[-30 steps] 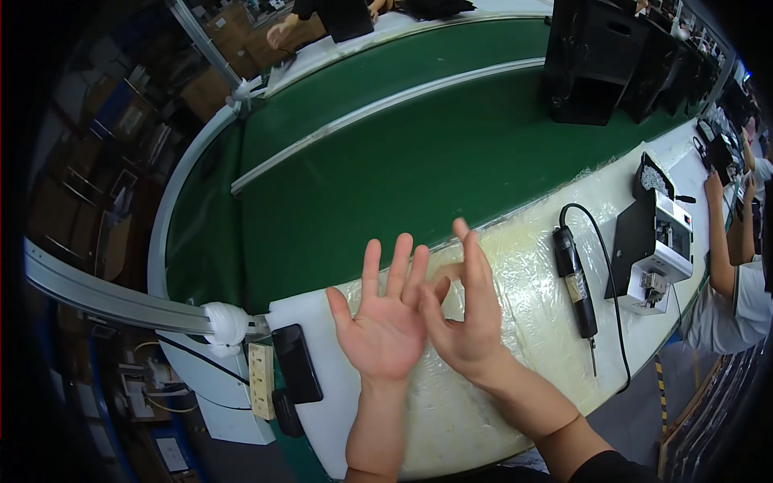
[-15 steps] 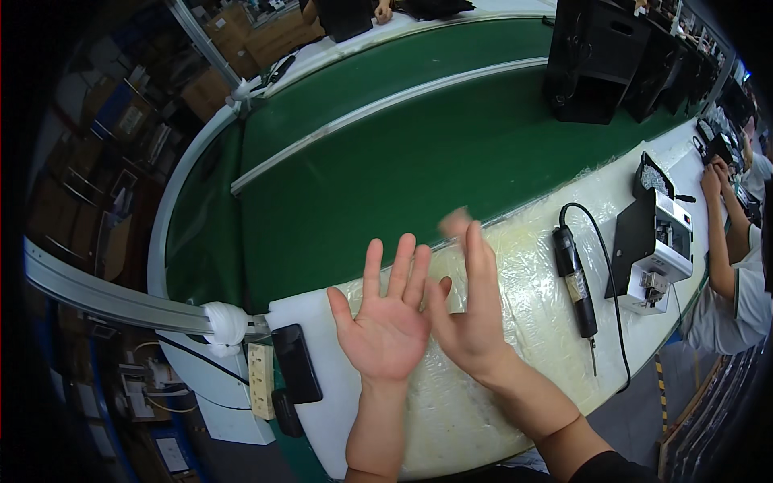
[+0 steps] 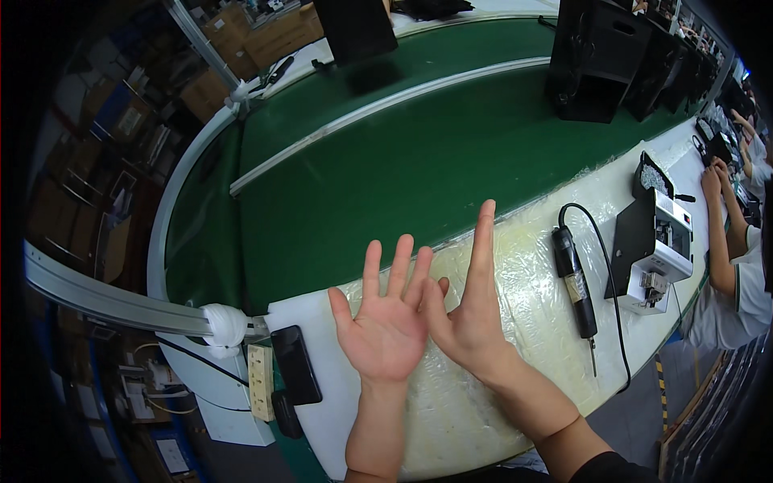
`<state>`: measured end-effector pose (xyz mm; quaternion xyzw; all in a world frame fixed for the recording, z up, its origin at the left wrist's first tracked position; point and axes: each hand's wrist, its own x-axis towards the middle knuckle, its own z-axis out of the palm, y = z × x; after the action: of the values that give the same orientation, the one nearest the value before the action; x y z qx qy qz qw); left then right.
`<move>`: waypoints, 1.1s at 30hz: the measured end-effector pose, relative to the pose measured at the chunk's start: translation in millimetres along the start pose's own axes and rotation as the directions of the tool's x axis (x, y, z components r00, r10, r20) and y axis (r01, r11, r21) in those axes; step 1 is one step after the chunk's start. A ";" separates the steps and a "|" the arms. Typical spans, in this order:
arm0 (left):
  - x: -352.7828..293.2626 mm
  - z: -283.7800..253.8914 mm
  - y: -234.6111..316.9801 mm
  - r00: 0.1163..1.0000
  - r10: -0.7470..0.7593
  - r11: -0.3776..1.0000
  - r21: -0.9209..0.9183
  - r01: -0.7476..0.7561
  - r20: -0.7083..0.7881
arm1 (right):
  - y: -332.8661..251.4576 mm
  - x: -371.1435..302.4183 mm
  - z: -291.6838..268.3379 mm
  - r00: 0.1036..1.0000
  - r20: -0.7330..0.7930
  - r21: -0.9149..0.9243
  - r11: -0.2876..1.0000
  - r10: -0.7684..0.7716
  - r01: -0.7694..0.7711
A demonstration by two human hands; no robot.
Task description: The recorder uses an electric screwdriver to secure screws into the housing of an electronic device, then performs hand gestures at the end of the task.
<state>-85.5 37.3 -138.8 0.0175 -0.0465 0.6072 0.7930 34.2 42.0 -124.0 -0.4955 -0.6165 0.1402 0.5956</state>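
Note:
My left hand (image 3: pixel 383 336) is held palm up over the work table, its fingers spread and nothing in it. Close against it on the right, my right hand (image 3: pixel 473 322) is turned edge-on, with a thumb near the left little-finger side and the visible fingers stretched upward. No object shows in that hand either; some of its fingers are hidden behind the foremost one. Nearest on the right lies a black electric screwdriver (image 3: pixel 575 282) with a cord, on the plastic-wrapped table top (image 3: pixel 523 322). A black phone (image 3: pixel 297 365) rests left of my left hand.
A green conveyor belt (image 3: pixel 386 169) runs beyond the table. Black cabinets (image 3: pixel 594 60) stand on it at the far right. A screw feeder machine (image 3: pixel 654 251) and a black tray of screws (image 3: pixel 654 175) sit at right, near a co-worker's arms (image 3: pixel 721 229). A power strip (image 3: pixel 260 382) is at left.
The fingers of my right hand have drawn together into an upright line, where one was blurred and apart. Across the belt, a black panel has moved right and nearer. My left hand stays put.

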 end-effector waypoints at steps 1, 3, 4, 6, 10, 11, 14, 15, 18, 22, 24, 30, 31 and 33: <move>0.1 0.5 0.4 1.000 0.005 1.000 -0.031 -0.005 -0.004 | 1.8 -0.1 -0.9 1.000 0.004 -0.011 1.000 -0.001 0.001; -0.1 -1.1 2.3 1.000 0.002 1.000 -0.017 -0.002 0.019 | 6.5 -2.7 -3.1 1.000 0.022 -0.007 1.000 0.005 -0.005; -0.2 -1.5 2.8 1.000 0.000 1.000 -0.010 0.000 0.030 | 9.6 -4.4 -4.4 0.999 0.035 0.007 1.000 0.013 -0.013; -0.2 0.5 2.6 0.999 0.000 0.996 -0.087 0.003 0.033 | 17.1 -4.1 -6.6 0.992 0.093 -0.105 0.990 -0.087 0.097; 0.1 -3.7 3.4 0.999 -0.009 0.999 -0.041 0.010 0.041 | 16.5 -5.0 -1.8 0.993 0.118 -0.043 0.999 -0.029 0.034; 0.2 -3.5 3.2 0.999 -0.003 1.000 -0.020 0.004 0.044 | 13.4 -3.8 -0.1 0.995 0.100 -0.022 1.000 -0.009 0.011; 0.9 -2.4 3.3 0.999 0.007 1.000 0.024 -0.008 0.045 | 3.3 1.0 0.6 1.000 0.013 -0.014 1.000 -0.005 0.005; 0.8 -1.0 3.3 0.999 0.005 1.000 0.027 -0.006 0.040 | 3.3 0.5 -0.3 1.000 0.014 0.011 1.000 0.006 -0.006; 0.9 -1.4 3.3 0.999 -0.010 0.998 -0.055 0.012 0.048 | 19.0 -4.2 -3.6 0.995 0.059 -0.022 0.996 -0.086 0.087; -0.1 -4.5 4.9 0.998 -0.021 1.000 0.024 0.019 0.055 | 14.9 -2.3 -5.6 0.985 0.167 -0.060 0.996 -0.050 0.061; -0.3 -3.0 3.0 0.999 -0.005 0.999 0.046 0.003 0.032 | 6.7 -0.3 -3.0 0.988 0.156 -0.069 0.998 0.015 -0.004; 0.5 -19.5 12.7 0.999 -0.038 0.926 0.376 0.021 0.037 | 13.8 0.6 -6.1 0.992 0.076 0.002 0.995 0.101 -0.101; 1.4 -21.7 12.7 0.997 -0.063 0.882 0.471 0.035 0.043 | 14.4 0.7 -7.4 0.989 0.086 0.010 0.992 0.124 -0.125; -1.5 -23.3 2.0 1.000 0.008 0.675 0.738 0.004 -0.013 | 14.5 -0.8 -8.2 0.984 0.115 0.057 0.988 0.133 -0.141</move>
<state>-86.6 38.2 -162.2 0.3310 0.2086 0.5754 0.7182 47.7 44.7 -133.5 -0.5085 -0.6082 0.2283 0.5651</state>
